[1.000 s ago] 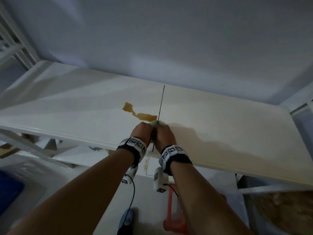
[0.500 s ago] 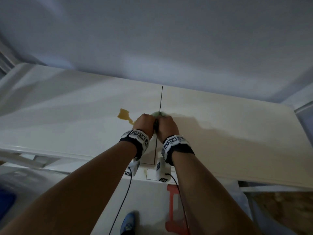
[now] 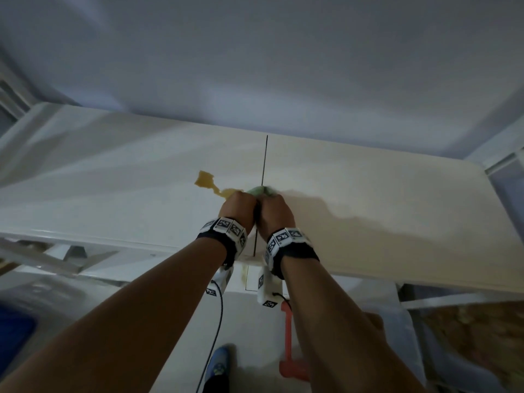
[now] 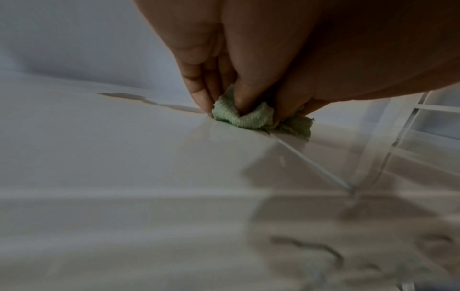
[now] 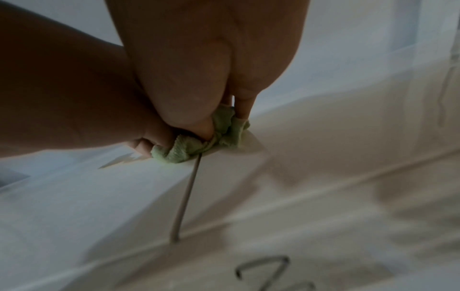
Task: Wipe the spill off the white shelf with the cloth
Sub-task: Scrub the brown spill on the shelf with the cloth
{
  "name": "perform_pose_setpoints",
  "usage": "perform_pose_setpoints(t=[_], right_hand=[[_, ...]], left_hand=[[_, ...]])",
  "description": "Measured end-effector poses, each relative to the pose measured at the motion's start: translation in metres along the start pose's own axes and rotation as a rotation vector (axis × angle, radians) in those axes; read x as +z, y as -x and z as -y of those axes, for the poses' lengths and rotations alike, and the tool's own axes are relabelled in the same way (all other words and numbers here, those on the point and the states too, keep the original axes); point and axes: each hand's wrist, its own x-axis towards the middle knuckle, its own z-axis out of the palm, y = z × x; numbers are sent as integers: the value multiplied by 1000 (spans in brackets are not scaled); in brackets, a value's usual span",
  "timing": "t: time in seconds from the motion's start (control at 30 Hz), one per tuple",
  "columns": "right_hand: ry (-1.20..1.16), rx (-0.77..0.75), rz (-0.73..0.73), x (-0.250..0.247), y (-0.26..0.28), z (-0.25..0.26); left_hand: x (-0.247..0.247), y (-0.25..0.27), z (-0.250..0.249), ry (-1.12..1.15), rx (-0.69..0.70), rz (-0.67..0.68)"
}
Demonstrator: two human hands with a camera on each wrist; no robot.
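A bunched green cloth (image 3: 259, 191) lies on the white shelf (image 3: 382, 211) at the dark seam (image 3: 265, 160) between its two panels. My left hand (image 3: 237, 207) and right hand (image 3: 273, 209) sit side by side, and both grip the cloth and press it down. In the left wrist view the fingers (image 4: 199, 94) pinch the cloth (image 4: 246, 118); in the right wrist view the thumb and fingers hold the cloth (image 5: 199, 145). An amber spill (image 3: 206, 181) stretches to the left of the cloth, its near tail meeting my left knuckles.
A pale wall (image 3: 255, 66) rises right behind the shelf. White frame bars (image 3: 37, 259) run below the shelf's front edge on the left. A red stool (image 3: 289, 361) and a blue shoe (image 3: 217, 364) are on the floor beneath my arms.
Both hands have pushed the cloth forward along the seam and onto the right end of the spill. Less of the amber tail shows than a second ago.
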Motion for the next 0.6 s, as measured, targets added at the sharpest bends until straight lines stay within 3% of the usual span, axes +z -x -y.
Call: perform_pose_setpoints(t=[0.6], right_hand=[[-13, -31, 120, 3, 109, 10]], left_hand=[[23, 107, -26, 7, -117, -4]])
